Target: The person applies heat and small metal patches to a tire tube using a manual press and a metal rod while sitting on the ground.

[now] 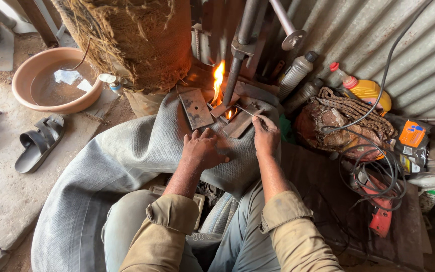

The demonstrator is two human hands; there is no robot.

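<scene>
The left hand (203, 149) lies flat, fingers loosely spread, pressed on the grey rubber sheet (127, 156) that drapes over the person's lap and up toward the fire. The right hand (266, 135) is closed in a pinch on a thin stick (256, 115), its tip pointing at the flames — whether it touches the metal I cannot tell. The burlap-wrapped drum (137, 40) stands behind the sheet, with corrugated metal wall (404, 45) to the right. A pink basin (56, 78) of water sits on the ground at left, dark sandals (40, 142) near it. Right of the hands lie a heap of rusty chain (351, 113) and black cable (373, 171). Flat metal plates (196, 108) rest on the sheet's upper edge, just beside the orange flame (218, 80) — smaller pieces lie under it. A yellow bottle (366, 89) stands by the wall.
</scene>
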